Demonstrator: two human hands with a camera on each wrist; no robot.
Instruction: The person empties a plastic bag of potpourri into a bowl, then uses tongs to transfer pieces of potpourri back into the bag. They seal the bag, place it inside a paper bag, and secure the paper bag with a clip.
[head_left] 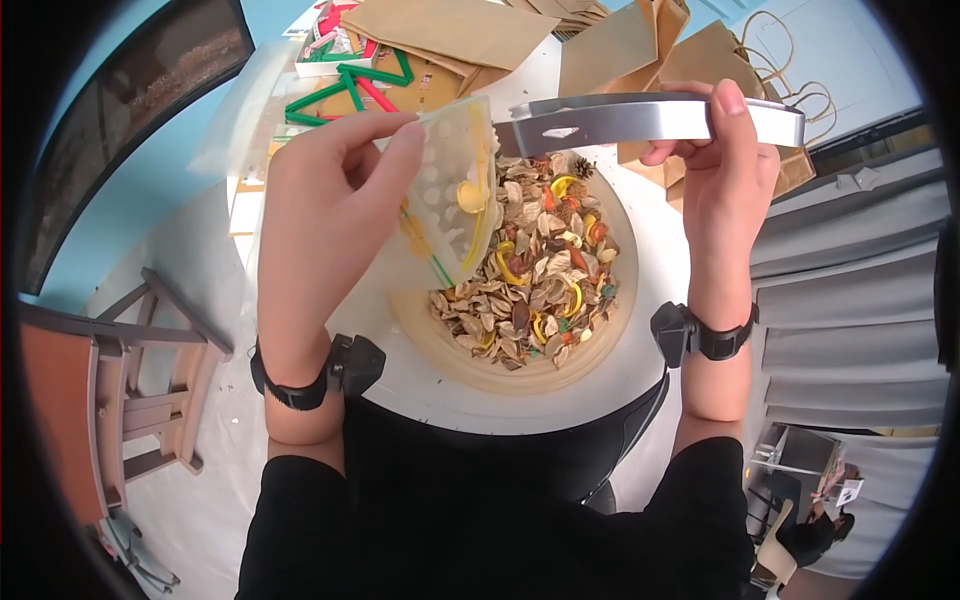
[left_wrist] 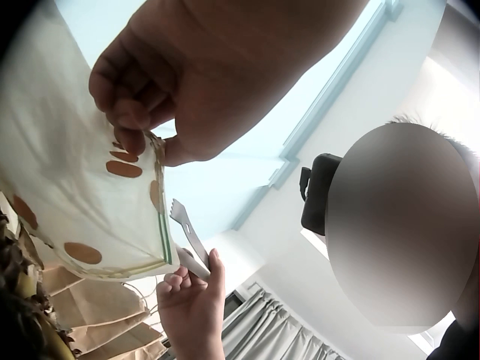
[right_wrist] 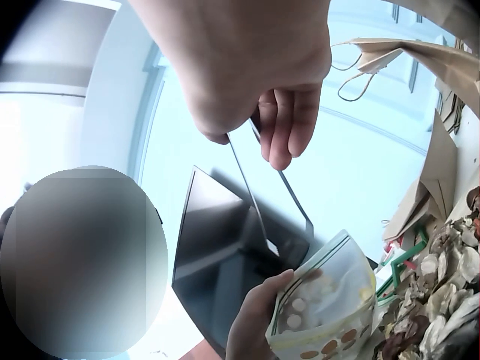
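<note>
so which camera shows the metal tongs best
The head view: the metal tongs appear large and side-on, nearly end to end, in the right hand. The left wrist view shows them small, with one toothed tip plain; the right wrist view shows them foreshortened, their upper part hidden by that hand.
</note>
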